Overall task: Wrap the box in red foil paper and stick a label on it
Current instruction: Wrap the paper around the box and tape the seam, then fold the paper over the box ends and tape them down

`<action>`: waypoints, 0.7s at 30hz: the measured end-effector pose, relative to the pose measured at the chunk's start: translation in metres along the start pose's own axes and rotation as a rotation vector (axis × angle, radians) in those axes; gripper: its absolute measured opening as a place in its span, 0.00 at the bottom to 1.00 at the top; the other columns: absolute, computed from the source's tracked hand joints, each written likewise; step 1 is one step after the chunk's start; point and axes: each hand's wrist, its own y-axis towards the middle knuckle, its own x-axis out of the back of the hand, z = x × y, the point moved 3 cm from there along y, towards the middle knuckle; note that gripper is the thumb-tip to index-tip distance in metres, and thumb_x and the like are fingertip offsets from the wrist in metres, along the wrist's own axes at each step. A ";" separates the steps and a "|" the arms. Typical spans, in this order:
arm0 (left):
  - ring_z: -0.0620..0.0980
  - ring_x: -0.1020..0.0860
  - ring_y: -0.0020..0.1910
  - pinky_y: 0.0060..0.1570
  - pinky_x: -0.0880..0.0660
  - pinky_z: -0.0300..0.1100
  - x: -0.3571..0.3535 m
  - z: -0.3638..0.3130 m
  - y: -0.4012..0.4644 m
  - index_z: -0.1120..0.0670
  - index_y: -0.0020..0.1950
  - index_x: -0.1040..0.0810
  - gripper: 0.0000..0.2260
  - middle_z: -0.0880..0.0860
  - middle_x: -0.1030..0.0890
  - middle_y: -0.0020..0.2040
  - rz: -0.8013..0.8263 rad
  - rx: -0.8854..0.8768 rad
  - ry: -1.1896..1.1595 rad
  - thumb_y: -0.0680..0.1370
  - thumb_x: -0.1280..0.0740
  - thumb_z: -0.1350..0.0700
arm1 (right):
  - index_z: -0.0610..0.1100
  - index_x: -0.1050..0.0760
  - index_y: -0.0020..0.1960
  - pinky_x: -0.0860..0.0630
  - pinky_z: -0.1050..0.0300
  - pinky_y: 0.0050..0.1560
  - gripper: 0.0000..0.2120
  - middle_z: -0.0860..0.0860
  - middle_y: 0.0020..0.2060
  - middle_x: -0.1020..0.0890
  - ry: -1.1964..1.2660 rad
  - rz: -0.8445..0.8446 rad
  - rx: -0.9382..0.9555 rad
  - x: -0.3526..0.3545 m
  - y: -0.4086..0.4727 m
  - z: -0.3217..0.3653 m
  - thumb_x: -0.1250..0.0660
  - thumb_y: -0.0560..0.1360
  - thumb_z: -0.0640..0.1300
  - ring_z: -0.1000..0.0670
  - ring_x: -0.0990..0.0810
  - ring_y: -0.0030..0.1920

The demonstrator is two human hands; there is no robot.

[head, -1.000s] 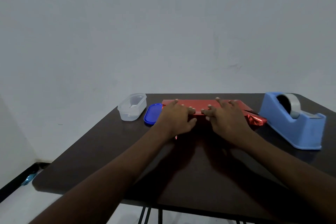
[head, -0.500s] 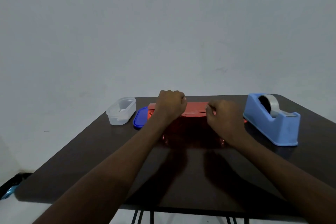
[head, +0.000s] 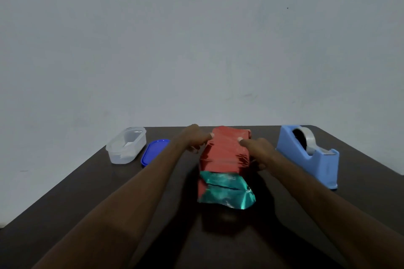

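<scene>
now the foil-wrapped box (head: 225, 155) lies lengthwise near the middle of the dark table (head: 109, 199), toward its far edge, teal foil showing at its near end. the left hand (head: 194, 138) and right hand (head: 256, 150) grip its two long sides, thumbs on top. a clear container (head: 125, 145) and blue lid (head: 153, 152) sit toward the far left corner, a blue tape dispenser (head: 310, 155) by the right edge.

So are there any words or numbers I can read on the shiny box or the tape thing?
None can be read.
Wrapped box: the red foil shows no print; the greenish open end facing the camera has faint marks, too blurred to read.
Tape dispenser: plain blue, no text visible.
Clear container and blue lid: no text visible.
No label is stuck on the box yet.
</scene>
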 end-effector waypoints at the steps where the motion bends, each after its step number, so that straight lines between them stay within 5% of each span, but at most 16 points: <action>1: 0.57 0.17 0.46 0.36 0.20 0.43 0.001 0.002 -0.003 0.63 0.55 0.20 0.21 0.60 0.18 0.51 0.033 0.028 -0.119 0.78 0.33 0.45 | 0.37 0.26 0.56 0.22 0.48 0.51 0.20 0.41 0.51 0.22 0.025 0.004 -0.017 0.001 0.004 0.004 0.33 0.78 0.54 0.42 0.21 0.48; 4: 0.54 0.18 0.42 0.35 0.20 0.42 0.003 -0.001 -0.013 0.62 0.57 0.22 0.19 0.61 0.19 0.52 0.060 0.050 -0.400 0.76 0.30 0.47 | 0.38 0.24 0.54 0.26 0.56 0.37 0.14 0.44 0.42 0.21 0.153 0.060 -0.037 0.002 0.014 0.017 0.32 0.78 0.49 0.47 0.22 0.38; 7: 0.51 0.17 0.44 0.40 0.19 0.42 0.022 -0.013 -0.014 0.59 0.56 0.22 0.14 0.59 0.17 0.56 0.007 -0.055 -0.539 0.74 0.27 0.53 | 0.35 0.26 0.59 0.26 0.57 0.37 0.16 0.42 0.45 0.19 0.240 0.066 0.070 0.012 0.024 0.039 0.31 0.78 0.45 0.47 0.21 0.40; 11: 0.53 0.18 0.54 0.50 0.20 0.43 0.059 -0.041 -0.010 0.58 0.73 0.35 0.36 0.58 0.20 0.60 -0.025 -0.187 -0.670 0.69 0.23 0.63 | 0.38 0.36 0.68 0.22 0.53 0.45 0.26 0.41 0.55 0.21 0.345 0.083 0.283 0.040 0.023 0.079 0.30 0.75 0.35 0.47 0.20 0.50; 16: 0.53 0.20 0.56 0.55 0.21 0.48 0.091 -0.078 -0.023 0.58 0.67 0.30 0.33 0.55 0.19 0.55 -0.197 -0.387 -0.356 0.64 0.24 0.69 | 0.46 0.41 0.73 0.23 0.46 0.61 0.35 0.45 0.60 0.23 0.265 0.071 0.484 0.066 0.018 0.112 0.26 0.72 0.35 0.46 0.22 0.59; 21: 0.50 0.23 0.49 0.41 0.29 0.33 0.085 -0.086 -0.035 0.56 0.68 0.30 0.37 0.53 0.20 0.55 -0.396 -0.399 0.044 0.62 0.21 0.67 | 0.45 0.29 0.67 0.22 0.51 0.59 0.31 0.46 0.57 0.20 0.189 0.092 0.539 0.065 0.016 0.111 0.24 0.68 0.30 0.45 0.20 0.59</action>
